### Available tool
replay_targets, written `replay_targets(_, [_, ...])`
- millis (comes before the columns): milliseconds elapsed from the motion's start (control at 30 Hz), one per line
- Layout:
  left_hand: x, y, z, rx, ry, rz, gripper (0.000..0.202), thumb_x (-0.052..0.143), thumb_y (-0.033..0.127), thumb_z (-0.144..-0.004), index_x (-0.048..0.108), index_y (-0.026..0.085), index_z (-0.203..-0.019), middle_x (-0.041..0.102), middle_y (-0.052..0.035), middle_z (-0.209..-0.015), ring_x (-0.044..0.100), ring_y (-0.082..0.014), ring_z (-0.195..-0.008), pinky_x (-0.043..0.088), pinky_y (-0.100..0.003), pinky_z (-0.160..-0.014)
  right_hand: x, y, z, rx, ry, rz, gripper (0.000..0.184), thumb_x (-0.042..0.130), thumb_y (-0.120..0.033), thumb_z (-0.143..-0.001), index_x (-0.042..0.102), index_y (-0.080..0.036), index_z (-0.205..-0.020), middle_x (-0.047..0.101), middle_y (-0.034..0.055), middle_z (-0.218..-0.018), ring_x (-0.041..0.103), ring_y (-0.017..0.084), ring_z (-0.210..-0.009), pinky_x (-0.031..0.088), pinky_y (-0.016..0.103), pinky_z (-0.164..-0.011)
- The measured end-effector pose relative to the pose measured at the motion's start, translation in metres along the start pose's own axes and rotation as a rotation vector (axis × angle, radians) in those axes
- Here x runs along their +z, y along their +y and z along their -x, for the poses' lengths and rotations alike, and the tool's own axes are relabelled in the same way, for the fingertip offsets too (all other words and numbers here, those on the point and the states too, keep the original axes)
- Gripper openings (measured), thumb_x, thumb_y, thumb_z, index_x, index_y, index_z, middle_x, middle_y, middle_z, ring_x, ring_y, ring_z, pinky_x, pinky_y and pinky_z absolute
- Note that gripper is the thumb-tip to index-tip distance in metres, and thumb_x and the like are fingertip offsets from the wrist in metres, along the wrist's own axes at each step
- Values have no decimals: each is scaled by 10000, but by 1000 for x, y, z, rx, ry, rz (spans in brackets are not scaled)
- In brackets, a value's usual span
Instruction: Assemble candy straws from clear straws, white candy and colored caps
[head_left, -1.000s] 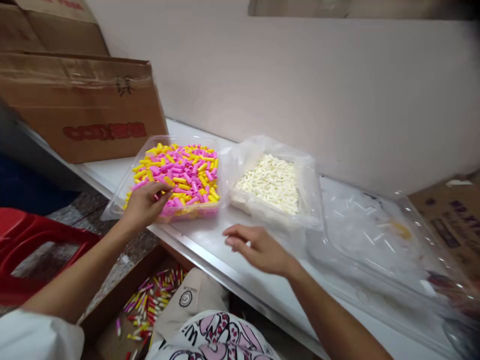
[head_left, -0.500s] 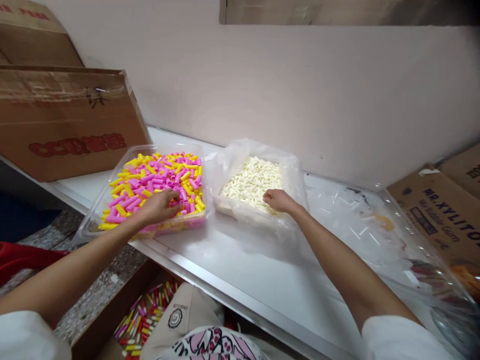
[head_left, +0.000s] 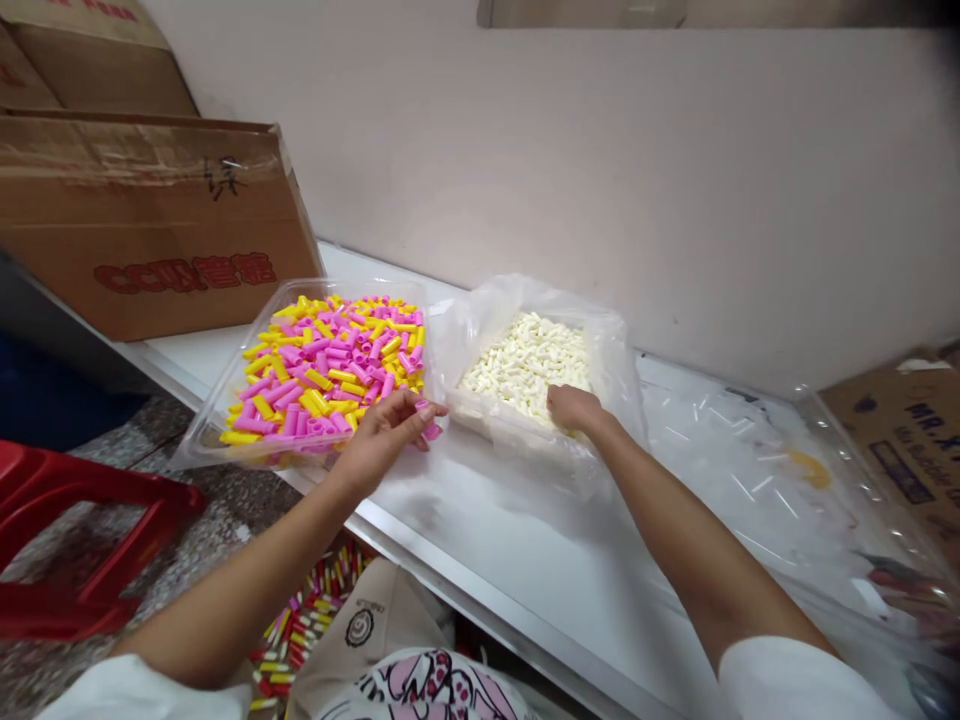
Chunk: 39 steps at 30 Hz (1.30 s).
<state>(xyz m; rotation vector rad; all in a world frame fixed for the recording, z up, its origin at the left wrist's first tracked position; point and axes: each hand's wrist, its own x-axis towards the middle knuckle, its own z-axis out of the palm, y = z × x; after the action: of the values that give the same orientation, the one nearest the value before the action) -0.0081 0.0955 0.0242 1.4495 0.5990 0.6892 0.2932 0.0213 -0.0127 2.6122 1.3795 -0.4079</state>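
Note:
My left hand [head_left: 394, 432] is closed on a pink plastic tube [head_left: 430, 420], just off the right front corner of a clear plastic tray [head_left: 202, 428]. Pink and yellow short tubes [head_left: 337, 360] fill that tray. Over to the right, a container lined with a clear plastic bag [head_left: 615, 350] holds a heap of small white pieces [head_left: 525, 360], perhaps candy. My right hand [head_left: 576, 408] rests at the front right of the heap, its fingers curled down among the pieces. What those fingertips hold is hidden.
A cardboard box [head_left: 172, 230] stands at the left of the white table [head_left: 480, 540]. Clear plastic packaging [head_left: 735, 480] lies at the right, with another carton [head_left: 892, 430] beyond. Below are a red stool [head_left: 75, 540] and several filled coloured tubes [head_left: 300, 630] near my lap.
My left hand has come out of the tray toward the right, now with a pink tube in its fingers. My right hand stays at the white pieces. The view has shifted slightly.

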Motion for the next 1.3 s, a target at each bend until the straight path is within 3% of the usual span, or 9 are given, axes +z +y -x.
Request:
replay_targets(100, [7,-3,3,-5,23,77,316,714,438,-693,557,166,-720,575,31,-639,465,-61,-530,372,-178,-497,-12,-7,20,-9,111,-47,327,419,-148,-855,477,-64,-1165,643,193,-950,618,262,-861,436,326,-687])
replay_targets(233, [13,-6,8,-170,16,254,351,705,439,-696,455,200,-756,492,81,-530,349,-38,-384,225,-164,-382,-25,-33,70,-261,324,-619,266,320,-320,-943,495,-170,-1077,622,60,-849,583,153,-710,434,261,-631])
replay_targets(333, [19,-5,15,-246,-53,336,361,723,424,-676,477,187,-794,556,44,-614,442,-59,-440,304,-181,-403,-21,-58,111,-504,306,-922,276,383,-403,-922,548,-207,-1024,577,9,-792,528,112,-638,426,242,-601])
replay_targets(467, [30,-5,25,-214,-131,378,357,693,445,-719,557,148,-863,518,33,-654,422,-46,-476,298,-183,-426,-3,-81,141,-546,295,-1093,232,481,-431,-890,529,-205,-912,525,-26,-699,455,94,-575,386,228,-544])
replay_targets(633, [42,-4,36,-148,-149,310,370,607,509,-788,483,166,-732,424,61,-595,305,-25,-433,217,-175,-407,8,-90,149,-569,415,-1061,229,444,-403,-920,486,-207,-808,498,-38,-655,449,94,-575,371,227,-551])
replay_targets(900, [51,-13,49,-30,-104,83,374,480,554,-857,440,199,-747,339,78,-538,309,-60,-444,245,-193,-419,19,-95,158,-641,528,-939,200,395,-337,-946,463,-223,-797,533,-21,-662,487,110,-565,377,237,-544])
replay_targets(1033, [42,-14,44,-29,-178,8,364,457,547,-868,471,196,-772,359,76,-531,334,-66,-432,263,-198,-420,19,-91,154,-651,496,-922,187,402,-335,-944,472,-219,-815,536,-27,-649,491,107,-551,385,232,-539])
replay_targets(1200, [21,10,29,19,-531,-231,256,516,442,-856,546,187,-847,581,-21,-758,558,-134,-668,444,-233,-573,-4,-87,152,-806,332,-795,189,402,-331,-946,523,-211,-864,617,3,-785,557,115,-677,423,238,-636])
replay_targets(1300, [4,19,6,90,-464,-468,209,520,410,-835,536,203,-860,570,-7,-750,538,-145,-656,431,-238,-564,-24,-69,139,-787,318,-705,214,460,-393,-912,550,-215,-989,630,9,-833,562,125,-707,425,244,-646])
